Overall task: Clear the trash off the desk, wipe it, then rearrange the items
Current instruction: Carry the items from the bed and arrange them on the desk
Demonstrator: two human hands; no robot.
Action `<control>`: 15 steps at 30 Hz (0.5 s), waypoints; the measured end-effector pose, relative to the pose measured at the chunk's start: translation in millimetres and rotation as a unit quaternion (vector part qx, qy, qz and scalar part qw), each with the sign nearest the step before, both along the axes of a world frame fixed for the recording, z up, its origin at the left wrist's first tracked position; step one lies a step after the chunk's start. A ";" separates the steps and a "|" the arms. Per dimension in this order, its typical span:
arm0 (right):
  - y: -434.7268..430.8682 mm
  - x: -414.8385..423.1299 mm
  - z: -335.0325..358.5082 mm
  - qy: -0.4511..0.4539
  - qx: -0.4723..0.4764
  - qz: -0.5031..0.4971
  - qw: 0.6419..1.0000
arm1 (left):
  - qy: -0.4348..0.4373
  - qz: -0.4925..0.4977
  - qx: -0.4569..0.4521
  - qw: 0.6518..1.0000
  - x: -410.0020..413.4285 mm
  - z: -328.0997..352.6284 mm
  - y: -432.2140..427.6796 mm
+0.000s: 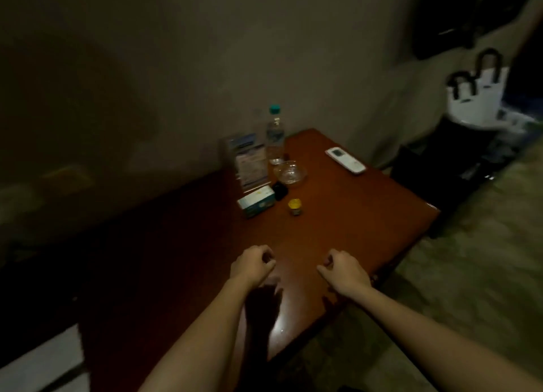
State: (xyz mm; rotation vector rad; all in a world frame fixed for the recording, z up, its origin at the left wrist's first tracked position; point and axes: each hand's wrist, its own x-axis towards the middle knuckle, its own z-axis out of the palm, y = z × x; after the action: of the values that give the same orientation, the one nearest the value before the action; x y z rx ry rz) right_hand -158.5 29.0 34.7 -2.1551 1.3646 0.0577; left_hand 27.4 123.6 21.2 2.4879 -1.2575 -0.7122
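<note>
The glossy, reddish-brown worktop [338, 224] fills the frame's centre. Toward its far edge cluster a clear plastic bottle [275, 136], a round glass ashtray [290, 172], a small cardboard box [256, 205] and a yellow-capped jar [295, 207]. A white remote [346, 160] lies apart at right. At lower centre, the left hand [254, 263] and right hand [345, 269] are curled into loose fists, holding nothing.

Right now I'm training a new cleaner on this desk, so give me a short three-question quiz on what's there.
1. True or false: the right hand holds the remote.
2. The cap of the bottle is: A red, B teal, C black.
3. Fill in: the lid of the small jar is ____.
Key: 1 false; 2 B; 3 yellow.
</note>
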 end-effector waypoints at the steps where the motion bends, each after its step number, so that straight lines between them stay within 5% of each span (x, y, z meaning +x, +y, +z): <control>1: -3.8 -9.4 1.0 0.000 -0.002 -0.021 1.000 | 0.002 -0.022 0.001 1.000 -4.2 -0.8 -11.6; 9: -23.9 -144.7 2.5 -0.027 0.034 -0.252 0.967 | 0.032 -0.312 0.006 0.949 -103.3 3.2 -132.5; 15: 1.8 -263.3 -4.4 -0.051 0.041 -0.409 0.910 | 0.030 -0.462 0.042 0.885 -243.9 5.4 -179.2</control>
State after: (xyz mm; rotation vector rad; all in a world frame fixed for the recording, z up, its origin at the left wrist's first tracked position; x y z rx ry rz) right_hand -421.8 30.9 30.2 -1.3475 2.0380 -0.3127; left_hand -216.5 -55.6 26.6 1.7707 -2.4362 -1.0241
